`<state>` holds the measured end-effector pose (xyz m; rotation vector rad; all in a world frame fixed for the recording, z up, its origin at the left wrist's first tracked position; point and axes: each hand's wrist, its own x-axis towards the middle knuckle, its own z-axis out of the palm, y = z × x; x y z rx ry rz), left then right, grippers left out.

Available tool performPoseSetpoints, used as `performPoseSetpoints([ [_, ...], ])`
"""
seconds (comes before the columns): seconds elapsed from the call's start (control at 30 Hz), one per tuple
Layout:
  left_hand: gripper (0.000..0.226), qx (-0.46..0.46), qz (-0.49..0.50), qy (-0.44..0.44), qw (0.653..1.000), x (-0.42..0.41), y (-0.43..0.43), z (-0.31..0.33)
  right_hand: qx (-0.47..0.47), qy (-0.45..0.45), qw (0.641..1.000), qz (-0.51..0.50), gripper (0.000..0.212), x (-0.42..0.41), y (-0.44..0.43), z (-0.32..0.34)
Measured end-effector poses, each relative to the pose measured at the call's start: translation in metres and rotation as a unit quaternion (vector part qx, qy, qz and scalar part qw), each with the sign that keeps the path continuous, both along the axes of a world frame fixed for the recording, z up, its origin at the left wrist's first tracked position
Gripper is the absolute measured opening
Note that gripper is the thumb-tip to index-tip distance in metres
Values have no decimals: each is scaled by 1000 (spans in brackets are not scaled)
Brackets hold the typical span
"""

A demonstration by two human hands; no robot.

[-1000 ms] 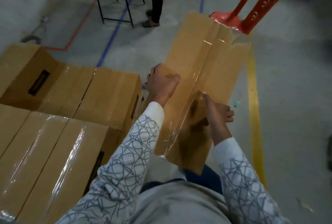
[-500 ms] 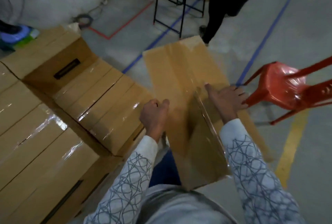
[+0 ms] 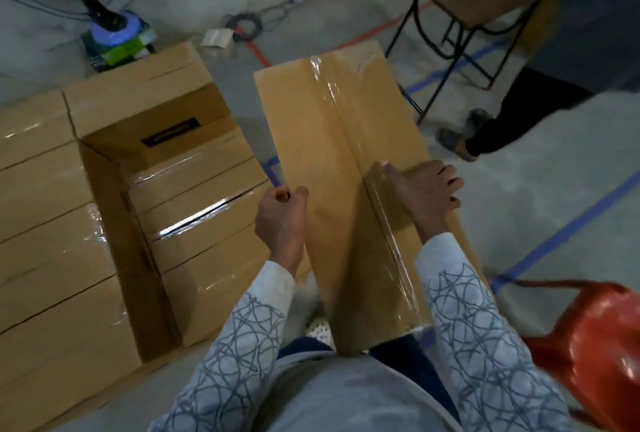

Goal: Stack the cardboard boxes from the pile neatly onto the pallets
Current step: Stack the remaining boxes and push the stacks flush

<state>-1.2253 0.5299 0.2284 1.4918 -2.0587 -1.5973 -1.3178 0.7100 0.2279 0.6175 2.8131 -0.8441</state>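
Observation:
I carry a long taped cardboard box (image 3: 329, 141) in front of my body, its far end pointing away from me. My left hand (image 3: 282, 220) grips its left edge with curled fingers. My right hand (image 3: 424, 194) lies on the top right side, fingers wrapped over the right edge. To my left stand stacked cardboard boxes (image 3: 52, 224), with a lower row of boxes (image 3: 197, 196) beside them. Whatever the stack rests on is hidden.
A red plastic chair (image 3: 585, 341) stands close at my lower right. Another person's legs (image 3: 512, 123) and a black metal stand (image 3: 446, 40) are ahead on the right. A fan base (image 3: 114, 30) and cables lie at the far left. Blue and red tape lines mark the floor.
I have turned left with the box; the stacked boxes now fill the left side and the red chair has slid to the lower right. Both hands keep their hold.

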Motion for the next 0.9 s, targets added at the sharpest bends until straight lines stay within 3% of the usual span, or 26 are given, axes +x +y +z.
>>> performPoseSetpoints([
  [0.23, 13, 7, 142, -13, 990, -120, 15, -14, -9, -21, 987, 160, 121, -169, -16, -17],
  [0.37, 14, 12, 229, 23, 973, -172, 9, -5, 4, 16, 964, 267, 117, -255, -60, -3],
  [0.47, 21, 10, 310, 42, 950, -204, -5, -3, 9, 39, 935, 351, 112, -310, -112, -1],
  [0.6, 56, 32, 403, 46, 913, -240, -34, -23, 19, 44, 897, 440, 103, -363, -190, -17],
  [0.9, 43, 57, 563, 26, 824, -316, -144, -43, 57, 32, 788, 612, 91, -434, -374, -44],
])
